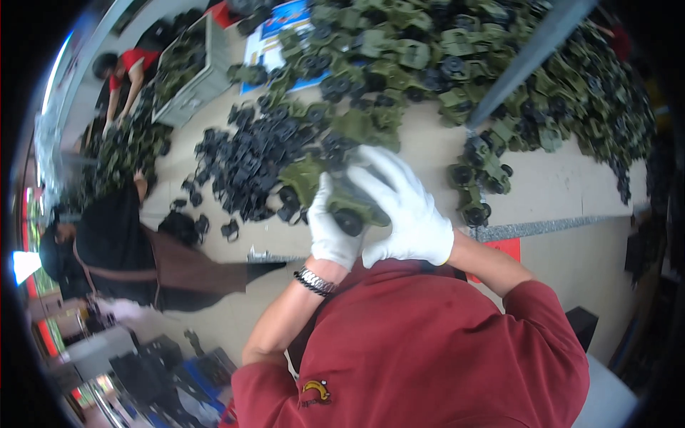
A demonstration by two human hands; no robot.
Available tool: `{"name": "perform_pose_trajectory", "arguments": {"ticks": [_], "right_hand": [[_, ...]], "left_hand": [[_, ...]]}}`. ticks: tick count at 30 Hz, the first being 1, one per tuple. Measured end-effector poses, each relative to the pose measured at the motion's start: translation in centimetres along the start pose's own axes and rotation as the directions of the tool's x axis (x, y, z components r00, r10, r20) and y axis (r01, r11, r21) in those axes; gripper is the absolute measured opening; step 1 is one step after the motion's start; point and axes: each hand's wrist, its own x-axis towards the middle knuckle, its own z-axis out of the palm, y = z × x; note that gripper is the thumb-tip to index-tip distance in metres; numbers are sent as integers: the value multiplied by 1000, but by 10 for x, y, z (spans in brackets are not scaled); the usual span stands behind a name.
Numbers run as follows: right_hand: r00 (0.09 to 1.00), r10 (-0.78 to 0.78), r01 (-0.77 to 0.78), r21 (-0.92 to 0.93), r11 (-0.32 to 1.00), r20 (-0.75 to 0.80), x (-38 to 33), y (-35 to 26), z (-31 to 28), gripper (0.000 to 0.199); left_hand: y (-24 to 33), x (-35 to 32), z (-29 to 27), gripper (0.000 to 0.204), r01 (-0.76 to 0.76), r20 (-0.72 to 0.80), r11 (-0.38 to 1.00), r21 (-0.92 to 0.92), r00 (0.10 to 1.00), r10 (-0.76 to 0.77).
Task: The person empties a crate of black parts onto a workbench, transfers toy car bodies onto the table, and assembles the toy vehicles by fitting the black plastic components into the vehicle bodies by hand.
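Toy truck, olive with black wheels, is up over the counter. Left grip clamped on it, right grip has fingers apart alongside; too blurry to tell if they're touching. Black parts piled nearby.

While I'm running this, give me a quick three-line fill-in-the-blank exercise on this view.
1. The left hand and right hand wear ____ gloves.
2. The toy vehicle between them has a ____ body.
3. The metal bracelet is on the person's ____ wrist.
Missing words: white; green; left.
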Motion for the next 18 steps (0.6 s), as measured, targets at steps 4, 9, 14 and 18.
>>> {"name": "perform_pose_trajectory", "arguments": {"ticks": [4,9,14,18], "right_hand": [[970,-67,20,-200,980,-232,-7,-3,43,85],[979,-76,49,-143,988,-190,14,15,74,51],[989,-16,-11,-177,984,-150,25,11,101,35],[976,217,-212,-170,962,10,29,-7,110,59]], "left_hand": [[-20,9,-42,41,79,97,969,-235,994,-58],[-3,7,-55,43,91,-61,950,-300,992,-114],[1,23,-92,47,177,51,869,-462,984,-173],[26,26,-99,53,178,-61,940,-292,977,-204]]}}
